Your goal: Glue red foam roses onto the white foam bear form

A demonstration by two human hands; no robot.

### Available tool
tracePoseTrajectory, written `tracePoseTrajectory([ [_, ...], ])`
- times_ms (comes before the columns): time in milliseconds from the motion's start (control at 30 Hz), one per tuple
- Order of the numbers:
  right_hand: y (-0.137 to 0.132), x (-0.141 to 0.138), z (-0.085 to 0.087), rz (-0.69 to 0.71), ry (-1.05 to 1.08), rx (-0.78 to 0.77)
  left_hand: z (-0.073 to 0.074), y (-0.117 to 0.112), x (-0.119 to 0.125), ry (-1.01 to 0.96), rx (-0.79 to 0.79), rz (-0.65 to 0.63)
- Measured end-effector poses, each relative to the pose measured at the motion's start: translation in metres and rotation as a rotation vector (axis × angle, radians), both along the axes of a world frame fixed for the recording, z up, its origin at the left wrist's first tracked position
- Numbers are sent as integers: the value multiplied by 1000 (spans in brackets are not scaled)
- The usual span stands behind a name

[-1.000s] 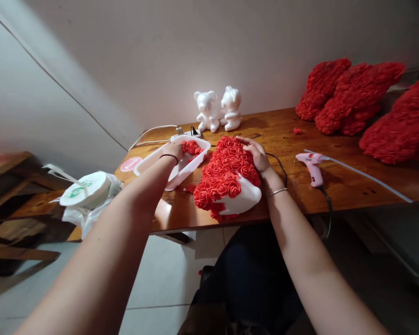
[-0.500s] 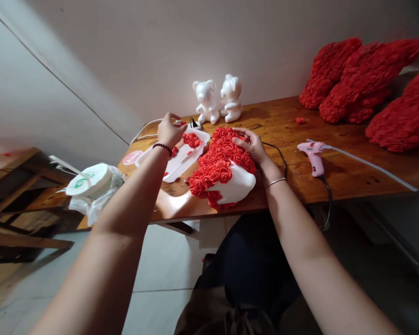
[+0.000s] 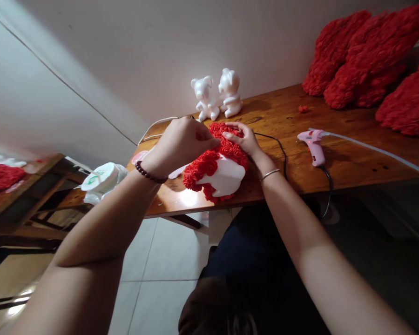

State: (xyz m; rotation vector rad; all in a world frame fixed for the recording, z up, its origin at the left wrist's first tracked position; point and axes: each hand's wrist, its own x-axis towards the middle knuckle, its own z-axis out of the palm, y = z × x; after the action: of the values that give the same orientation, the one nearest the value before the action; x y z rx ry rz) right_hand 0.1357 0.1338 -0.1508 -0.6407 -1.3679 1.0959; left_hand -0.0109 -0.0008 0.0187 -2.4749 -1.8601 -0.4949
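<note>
Foam bear [image 3: 220,177] half-covered in red roses [image 3: 209,167] lies on wooden table [image 3: 275,116]. R hand [image 3: 239,139] open, flat on roses; L hand [image 3: 179,146] curled, fingertips at roses, grip unclear. Pink glue gun [image 3: 312,146] off to right.

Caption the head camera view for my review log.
Left hand and right hand on a foam bear half-covered in red foam roses, a pink hot glue gun nearby.

Foam bear [image 3: 221,179]: white body, clustered red roses. Glue gun [image 3: 312,146]: pink. Tabletop [image 3: 352,153]: orange-brown wood grain.
</note>
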Motion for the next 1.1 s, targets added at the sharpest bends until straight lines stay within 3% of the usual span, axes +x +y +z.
tracePoseTrajectory([
  [233, 6, -7, -3, -36, -12, 1, -7, -6, 1, 90, -3, 70],
  [500, 10, -10, -8, -6, 12, 16, -11, 4, -1, 138, -34, 93],
  [767, 13, -12, -10, -29, 28, -2, -18, 11, -7, 139, -26, -5],
  [1000, 12, -12, -9, -25, 25, -16, -14, 2, -8, 74, -65, -60],
  [1100, 14, -12, -11, -18, 17, -22, -13, 0, -6, 128, -48, -27],
])
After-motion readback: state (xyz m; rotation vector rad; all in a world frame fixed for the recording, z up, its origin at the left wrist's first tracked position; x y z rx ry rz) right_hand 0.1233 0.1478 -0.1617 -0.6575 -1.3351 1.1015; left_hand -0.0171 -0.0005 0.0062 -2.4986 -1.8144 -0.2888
